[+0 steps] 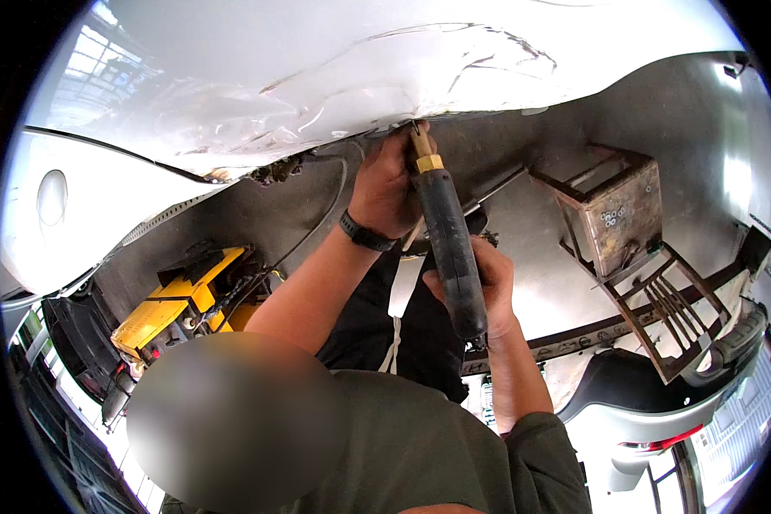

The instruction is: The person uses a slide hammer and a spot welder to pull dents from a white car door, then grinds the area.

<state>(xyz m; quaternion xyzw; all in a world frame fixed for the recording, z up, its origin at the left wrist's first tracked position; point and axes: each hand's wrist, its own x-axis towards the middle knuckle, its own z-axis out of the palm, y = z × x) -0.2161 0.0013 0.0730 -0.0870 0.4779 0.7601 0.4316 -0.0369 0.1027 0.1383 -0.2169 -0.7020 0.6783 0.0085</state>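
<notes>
A black-handled cylindrical tool (450, 248) with a brass collar slants up to the lower edge of a dented white car panel (317, 86). My left hand (387, 184), with a dark watch on its wrist, is closed around the tool's narrow brass front end, right below the panel edge. Part of its fingers is hidden behind the tool. Lower down, my right hand (495, 278) wraps the thick black grip from behind and from the right. Creases and dark scratches mark the panel above the tool tip. A metal rod (501, 184) shows behind the tool, above my right hand.
A rusty metal stand (621, 214) with a slatted frame stands on the floor to the right. At left is a yellow machine (176, 304) with cables, one hose running toward the panel. A removed bumper (651, 420) lies at lower right.
</notes>
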